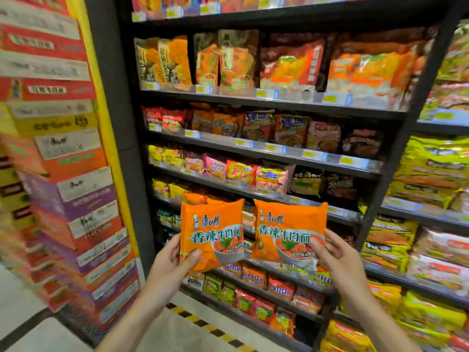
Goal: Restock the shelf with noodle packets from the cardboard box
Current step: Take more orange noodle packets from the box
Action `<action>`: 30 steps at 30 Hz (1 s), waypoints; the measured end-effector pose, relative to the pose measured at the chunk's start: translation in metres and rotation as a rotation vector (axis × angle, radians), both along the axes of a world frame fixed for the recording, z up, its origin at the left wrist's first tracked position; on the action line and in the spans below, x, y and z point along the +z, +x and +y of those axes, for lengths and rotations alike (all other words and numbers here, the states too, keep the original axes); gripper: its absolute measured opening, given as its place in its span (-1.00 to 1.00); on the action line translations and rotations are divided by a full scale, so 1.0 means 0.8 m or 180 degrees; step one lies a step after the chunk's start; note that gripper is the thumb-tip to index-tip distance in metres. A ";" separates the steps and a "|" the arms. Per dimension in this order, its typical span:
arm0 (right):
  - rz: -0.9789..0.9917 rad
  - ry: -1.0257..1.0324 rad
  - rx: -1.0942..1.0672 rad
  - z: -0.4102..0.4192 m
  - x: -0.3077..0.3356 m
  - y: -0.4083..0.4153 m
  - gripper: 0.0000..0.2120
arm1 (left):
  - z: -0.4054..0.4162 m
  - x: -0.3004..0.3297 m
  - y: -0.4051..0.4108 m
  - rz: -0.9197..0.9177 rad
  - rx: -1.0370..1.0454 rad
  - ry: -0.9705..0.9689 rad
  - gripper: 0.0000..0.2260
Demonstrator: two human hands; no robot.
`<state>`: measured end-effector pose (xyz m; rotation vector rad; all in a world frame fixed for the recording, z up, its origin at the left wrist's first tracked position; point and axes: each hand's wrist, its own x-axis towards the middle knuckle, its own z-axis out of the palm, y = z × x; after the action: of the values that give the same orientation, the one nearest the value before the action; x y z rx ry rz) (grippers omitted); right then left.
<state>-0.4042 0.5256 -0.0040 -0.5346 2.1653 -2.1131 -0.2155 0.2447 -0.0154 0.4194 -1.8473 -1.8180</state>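
Both my forearms reach up and forward from the bottom edge, bare. My left hand point(175, 262) is raised, thumb curled over the front, fingers wrapped behind what it grips. My right hand point(337, 260) is at the same height, thumb pressed on the front, fingers behind. The hands are apart, wrists angled slightly inward.
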 end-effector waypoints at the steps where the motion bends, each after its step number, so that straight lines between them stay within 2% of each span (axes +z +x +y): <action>1: 0.0043 -0.0008 0.0023 -0.010 0.007 -0.007 -0.31 | -0.010 0.002 -0.007 0.0024 0.0009 -0.0016 -0.63; 6: 0.0287 -0.0133 -0.0054 -0.053 0.016 -0.052 -0.56 | -0.067 0.011 -0.054 0.0120 0.0071 -0.0145 -0.61; 11: 0.0294 -0.0275 -0.0129 -0.109 0.025 -0.112 -0.58 | -0.134 0.026 -0.127 0.0328 0.0115 -0.0290 -0.66; 14: 0.0303 -0.0370 -0.0101 -0.156 0.036 -0.160 -0.52 | -0.181 0.041 -0.177 0.0400 0.0110 -0.0358 -0.67; 17: 0.0396 -0.0415 -0.0077 -0.209 0.050 -0.209 -0.67 | -0.237 0.059 -0.228 0.0433 0.0023 -0.0446 -0.68; 21: 0.0490 -0.0483 -0.0087 -0.284 0.067 -0.268 -0.56 | -0.316 0.078 -0.284 0.0556 0.0053 -0.0557 -0.64; 24: 0.0531 -0.0499 -0.0056 -0.336 0.069 -0.300 -0.34 | -0.370 0.082 -0.311 0.0657 0.0079 -0.0560 -0.63; 28: 0.0564 -0.0441 -0.0108 -0.398 0.072 -0.327 -0.46 | -0.443 0.088 -0.348 0.0759 0.0048 -0.0602 -0.63; 30: 0.0575 -0.0467 -0.0222 -0.426 0.071 -0.338 -0.42 | -0.480 0.093 -0.370 0.0831 0.0022 -0.0623 -0.68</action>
<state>-0.6743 0.1848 0.0532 -0.6972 2.1585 -2.3596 -0.5112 -0.1390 0.0588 0.1108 -1.8138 -1.5833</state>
